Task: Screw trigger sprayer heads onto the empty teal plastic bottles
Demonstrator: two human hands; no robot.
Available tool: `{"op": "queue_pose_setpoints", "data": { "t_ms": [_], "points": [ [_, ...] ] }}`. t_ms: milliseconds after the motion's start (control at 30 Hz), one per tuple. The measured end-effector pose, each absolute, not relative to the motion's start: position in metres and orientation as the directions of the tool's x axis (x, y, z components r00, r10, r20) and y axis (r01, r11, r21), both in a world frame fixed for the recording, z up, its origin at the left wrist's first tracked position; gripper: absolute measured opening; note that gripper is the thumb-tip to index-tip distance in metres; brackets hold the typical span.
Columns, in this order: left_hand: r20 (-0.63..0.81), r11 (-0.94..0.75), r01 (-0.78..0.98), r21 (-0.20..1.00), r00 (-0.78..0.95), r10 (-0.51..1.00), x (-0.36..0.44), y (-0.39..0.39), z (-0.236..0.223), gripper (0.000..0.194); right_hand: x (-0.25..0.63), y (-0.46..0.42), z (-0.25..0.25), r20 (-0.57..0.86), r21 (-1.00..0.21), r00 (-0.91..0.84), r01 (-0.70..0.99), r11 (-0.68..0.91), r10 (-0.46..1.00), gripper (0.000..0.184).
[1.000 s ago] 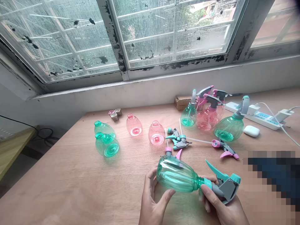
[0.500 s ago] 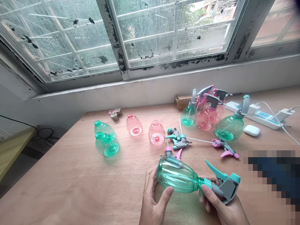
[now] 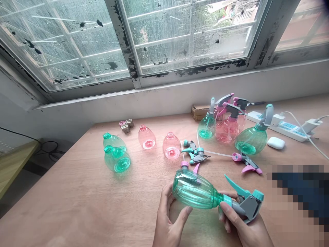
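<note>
A green spray bottle (image 3: 194, 192) lies sideways in the air, its base to the left and its grey-and-teal spray head (image 3: 248, 204) to the right. My right hand (image 3: 239, 219) grips it at the teal collar, thumb in front. Around the base curls my left hand (image 3: 168, 212), fingers at the far side and thumb by the lower edge; its full contact is hidden. Just behind the bottle lies a pink-and-grey spray head (image 3: 184, 165). Further back are teal-and-grey spray heads (image 3: 197, 154) with thin tubes, and another pink-and-grey spray head (image 3: 248, 164) is to the right.
Two green bottles (image 3: 117, 161) and two pink bottles (image 3: 171, 147) without heads stand left and centre. Assembled spray bottles (image 3: 227, 128) are grouped at the back right, near a power strip (image 3: 288, 127), a white case (image 3: 276, 143) and a cardboard box (image 3: 200, 112).
The green bottle's body has tilted up slightly and shifted a little at its base, with the left hand moving slightly along. The right hand stays on the collar.
</note>
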State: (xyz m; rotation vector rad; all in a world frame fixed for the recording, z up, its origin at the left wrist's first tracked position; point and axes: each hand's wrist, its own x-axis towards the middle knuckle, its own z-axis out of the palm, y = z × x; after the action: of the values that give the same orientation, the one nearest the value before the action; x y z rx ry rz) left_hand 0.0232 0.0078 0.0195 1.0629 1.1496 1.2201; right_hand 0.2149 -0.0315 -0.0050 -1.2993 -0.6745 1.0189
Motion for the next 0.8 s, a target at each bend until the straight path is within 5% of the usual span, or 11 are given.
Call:
{"op": "queue_pose_setpoints", "data": {
  "t_ms": [500,800],
  "points": [
    [-0.083,0.079,-0.16,0.984,-0.015,0.996,0.021,0.009,0.011,0.049,0.216,-0.033,-0.007,-0.149,-0.957,0.44,-0.29,-0.017,0.885,0.045],
    [-0.048,0.053,-0.095,0.994,0.056,0.997,0.02,0.008,0.014,0.066,0.214,-0.033,0.001,-0.147,-0.96,0.44,-0.28,-0.02,0.886,0.045]
  ]
}}
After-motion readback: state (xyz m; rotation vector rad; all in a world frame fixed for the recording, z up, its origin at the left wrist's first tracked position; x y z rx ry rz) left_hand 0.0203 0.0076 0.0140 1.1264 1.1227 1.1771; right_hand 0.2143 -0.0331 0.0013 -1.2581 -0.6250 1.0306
